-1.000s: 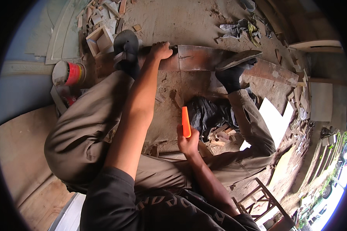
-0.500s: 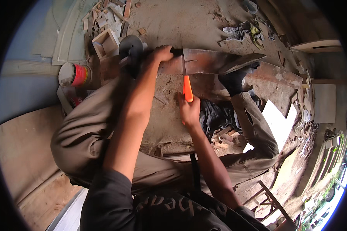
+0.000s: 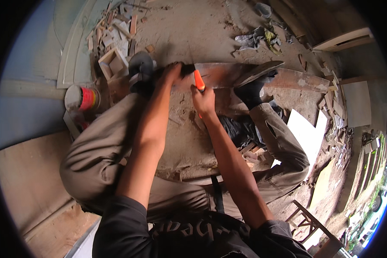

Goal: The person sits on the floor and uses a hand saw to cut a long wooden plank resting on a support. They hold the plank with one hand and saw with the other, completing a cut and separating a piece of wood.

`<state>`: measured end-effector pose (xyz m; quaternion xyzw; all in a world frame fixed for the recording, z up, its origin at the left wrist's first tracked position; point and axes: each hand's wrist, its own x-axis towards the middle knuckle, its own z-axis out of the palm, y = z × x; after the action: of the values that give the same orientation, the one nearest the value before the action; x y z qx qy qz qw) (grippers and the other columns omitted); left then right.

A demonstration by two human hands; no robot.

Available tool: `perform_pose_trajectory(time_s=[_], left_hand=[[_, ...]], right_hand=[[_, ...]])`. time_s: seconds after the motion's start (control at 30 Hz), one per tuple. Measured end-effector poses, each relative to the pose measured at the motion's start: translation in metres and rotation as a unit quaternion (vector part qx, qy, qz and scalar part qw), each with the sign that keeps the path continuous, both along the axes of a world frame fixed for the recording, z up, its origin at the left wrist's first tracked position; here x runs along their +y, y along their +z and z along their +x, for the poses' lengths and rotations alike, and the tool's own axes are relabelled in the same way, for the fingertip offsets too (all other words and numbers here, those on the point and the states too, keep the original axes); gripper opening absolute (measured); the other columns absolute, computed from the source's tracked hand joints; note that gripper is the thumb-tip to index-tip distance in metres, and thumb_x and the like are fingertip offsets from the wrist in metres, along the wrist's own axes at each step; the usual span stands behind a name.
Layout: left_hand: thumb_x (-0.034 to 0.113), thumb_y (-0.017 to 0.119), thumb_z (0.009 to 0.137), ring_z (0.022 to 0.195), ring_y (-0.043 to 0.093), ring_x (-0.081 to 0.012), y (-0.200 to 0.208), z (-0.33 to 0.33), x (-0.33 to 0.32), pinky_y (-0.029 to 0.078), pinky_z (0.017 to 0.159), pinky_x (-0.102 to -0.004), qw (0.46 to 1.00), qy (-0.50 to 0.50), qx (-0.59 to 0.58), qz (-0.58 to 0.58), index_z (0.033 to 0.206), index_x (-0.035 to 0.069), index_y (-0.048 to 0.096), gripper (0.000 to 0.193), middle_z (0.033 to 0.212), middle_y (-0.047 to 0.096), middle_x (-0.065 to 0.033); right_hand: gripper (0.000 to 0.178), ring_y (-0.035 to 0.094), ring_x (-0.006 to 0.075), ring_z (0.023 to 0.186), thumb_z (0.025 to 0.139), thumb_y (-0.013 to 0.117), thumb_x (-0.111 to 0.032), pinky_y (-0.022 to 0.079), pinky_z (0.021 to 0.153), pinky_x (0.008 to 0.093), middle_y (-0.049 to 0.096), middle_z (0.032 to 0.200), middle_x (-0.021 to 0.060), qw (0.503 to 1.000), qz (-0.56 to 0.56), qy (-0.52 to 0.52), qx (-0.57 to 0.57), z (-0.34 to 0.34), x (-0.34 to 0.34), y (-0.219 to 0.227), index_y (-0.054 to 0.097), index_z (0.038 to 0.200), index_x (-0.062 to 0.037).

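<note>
My right hand (image 3: 204, 101) is closed around the orange handle (image 3: 199, 80) of a handsaw. The thin blade is hard to see; it reaches away from me across a long reddish-brown wooden board (image 3: 225, 73). Just left of the saw, my left hand (image 3: 171, 74) grips that board, its fingers partly hidden at the far edge. The board lies crosswise in front of me. My right foot (image 3: 258, 77) rests on its right part, and my left foot (image 3: 141, 69) is at its left part.
At the far left are wood offcuts (image 3: 116, 36) and an open wooden box (image 3: 113, 63). A round tin with a red label (image 3: 87, 98) stands by the blue wall. Black plastic (image 3: 234, 131) lies between my legs, white sheets (image 3: 303, 133) at right, and crumpled wrappers (image 3: 253, 38) beyond the board.
My right hand has pushed the saw away from me, bringing the orange handle up to the board's near edge. My left hand stays on the board. The whole view has shifted slightly.
</note>
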<state>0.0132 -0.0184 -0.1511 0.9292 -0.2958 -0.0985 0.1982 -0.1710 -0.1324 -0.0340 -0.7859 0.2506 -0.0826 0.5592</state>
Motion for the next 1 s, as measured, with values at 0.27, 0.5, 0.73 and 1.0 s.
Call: perform_pose_trajectory(time_s=[0.27,0.5,0.73,1.0], left_hand=[[0.019,0.061,0.079,0.141,0.027,-0.0380,-0.005,-0.063,0.010,0.031,0.112,-0.0465,0.998,-0.042,-0.021,0.029,0.141,0.000,0.037,0.070,0.153,0.025,-0.0249],[0.034,0.053,0.086,0.130,0.043,-0.0357,-0.003,-0.045,0.006,0.038,0.106,-0.0449,0.976,-0.014,0.120,0.180,0.127,0.002,0.055,0.052,0.138,0.047,-0.0210],[0.030,0.053,0.088,0.127,0.049,-0.0360,0.122,-0.004,0.023,0.041,0.104,-0.0429,0.974,0.047,0.105,0.196,0.130,0.004,0.056,0.049,0.136,0.052,-0.0188],[0.035,0.056,0.091,0.106,0.062,-0.0342,0.264,-0.057,0.044,0.045,0.095,-0.0402,0.977,0.061,0.116,-0.169,0.118,0.001,0.063,0.044,0.117,0.065,-0.0206]], right_hand=[[0.024,0.048,0.0093,0.060,0.083,0.062,-0.016,0.044,0.056,0.0349,0.050,0.057,0.0163,0.995,0.070,-0.042,-0.052,-0.089,0.025,0.024,0.056,0.076,0.0063],[0.022,0.041,0.0057,0.061,0.089,0.063,-0.016,0.037,0.052,0.0285,0.045,0.059,-0.0008,0.991,0.047,-0.009,-0.123,-0.172,0.025,0.057,0.058,0.079,0.0033],[0.032,0.039,0.0074,0.056,0.089,0.063,-0.021,0.035,0.050,0.0310,0.044,0.053,0.0030,0.978,0.018,-0.046,-0.204,-0.161,0.023,0.118,0.051,0.071,0.0029],[0.030,0.039,0.0060,0.057,0.090,0.064,-0.025,0.035,0.050,0.0288,0.045,0.056,0.0006,0.979,-0.048,-0.037,-0.195,-0.188,0.016,0.162,0.057,0.080,0.0028]])
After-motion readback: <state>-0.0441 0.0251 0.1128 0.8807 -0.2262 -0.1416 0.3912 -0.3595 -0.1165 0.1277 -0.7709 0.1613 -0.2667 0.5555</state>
